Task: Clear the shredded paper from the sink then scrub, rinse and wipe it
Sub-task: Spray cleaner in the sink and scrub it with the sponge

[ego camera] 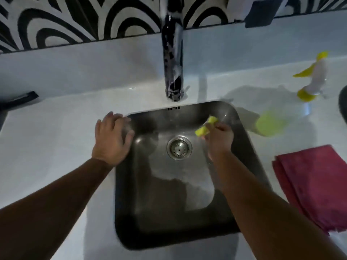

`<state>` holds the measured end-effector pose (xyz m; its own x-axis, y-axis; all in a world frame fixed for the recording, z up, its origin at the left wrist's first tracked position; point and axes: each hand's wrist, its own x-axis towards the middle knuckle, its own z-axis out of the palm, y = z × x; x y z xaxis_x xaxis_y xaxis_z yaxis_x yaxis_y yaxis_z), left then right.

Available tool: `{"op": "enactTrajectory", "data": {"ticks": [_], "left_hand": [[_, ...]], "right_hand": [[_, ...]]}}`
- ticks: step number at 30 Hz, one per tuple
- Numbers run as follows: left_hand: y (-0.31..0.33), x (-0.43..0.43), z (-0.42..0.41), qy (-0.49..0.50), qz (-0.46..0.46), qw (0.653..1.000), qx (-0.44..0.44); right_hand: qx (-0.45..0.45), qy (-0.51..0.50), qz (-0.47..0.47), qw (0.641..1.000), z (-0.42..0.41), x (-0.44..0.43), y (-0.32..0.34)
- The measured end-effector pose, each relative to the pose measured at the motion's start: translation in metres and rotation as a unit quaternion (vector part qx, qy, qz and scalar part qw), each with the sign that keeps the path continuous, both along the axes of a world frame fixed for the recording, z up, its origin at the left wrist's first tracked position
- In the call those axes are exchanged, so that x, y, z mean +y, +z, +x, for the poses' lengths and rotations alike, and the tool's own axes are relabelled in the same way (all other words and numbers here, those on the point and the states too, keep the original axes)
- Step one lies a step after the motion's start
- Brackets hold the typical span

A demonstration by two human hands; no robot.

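Sink (161, 212): stainless steel, rectangular with rounded corners, set into a white table (56, 139) directly below me. Basin floor shows a pale wet sheen.

Drain strainer (179, 148): round, metal, in the sink floor, toward its rear half.

Tap (172, 62): black, glossy, rising from the table behind the sink's rear rim, on its centre line.

Sponge (205, 127): yellow, inside the sink near its rear right corner, just right of the strainer. Whether it touches the steel, I cannot tell.

Right hand (219, 140): inside the sink, fingers curled round the sponge and gripping it, forearm crossing the sink's right rim.

Left hand (112, 139): fingers spread and straight, holding nothing, laid flat on the table at the sink's rear left corner, thumb reaching over the rim.

Spray bottle (312, 77): clear body, yellow trigger and collar, yellow-green at its base; on the table beyond the sink's rear right corner. Blurred.

Cloth (309, 184): dark pink, folded, lying on the table to the right of the sink, apart from its rim.

Wall tiles (75, 19): black-and-white curved pattern, behind the sink past a white upstand.
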<state>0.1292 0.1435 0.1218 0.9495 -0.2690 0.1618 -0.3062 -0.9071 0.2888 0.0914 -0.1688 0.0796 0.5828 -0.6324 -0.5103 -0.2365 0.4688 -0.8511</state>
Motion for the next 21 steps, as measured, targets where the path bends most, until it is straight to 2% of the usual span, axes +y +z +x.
{"op": "enactTrajectory", "data": {"ticks": [3,5,7,9,10,12,16,19,21], "left_hand": [[-0.009,0.009,0.008,-0.006,-0.036,0.999,0.028],[-0.012,0.009,0.008,-0.011,-0.063,0.998,0.017],[-0.014,0.009,0.006,-0.013,-0.075,0.997,0.002],[-0.014,0.009,0.005,-0.013,-0.080,0.997,-0.005],[-0.013,0.008,0.006,-0.014,-0.079,0.997,-0.005],[-0.011,0.006,0.006,-0.012,-0.074,0.997,0.005],[-0.010,0.007,0.006,-0.027,-0.074,0.997,0.001],[-0.010,0.008,0.008,-0.038,-0.067,0.997,0.008],[-0.011,0.009,0.009,-0.042,-0.063,0.997,0.009]], "right_hand": [[-0.014,-0.069,-0.017,0.997,0.046,-0.019,-0.010],[0.060,-0.036,-0.116,0.991,0.070,-0.018,-0.013],[-0.056,-0.122,-0.033,0.990,0.092,-0.007,-0.028],[0.019,-0.122,-0.153,0.980,0.106,0.022,-0.042],[0.034,-0.100,-0.231,0.967,0.110,0.042,-0.050],[0.012,-0.028,-0.257,0.966,0.107,0.096,-0.050],[-0.048,-0.015,-0.220,0.974,0.095,0.194,-0.029],[-0.056,0.134,-0.190,0.971,0.092,0.226,-0.033],[-0.056,0.255,-0.141,0.955,0.086,0.228,-0.039]]}}
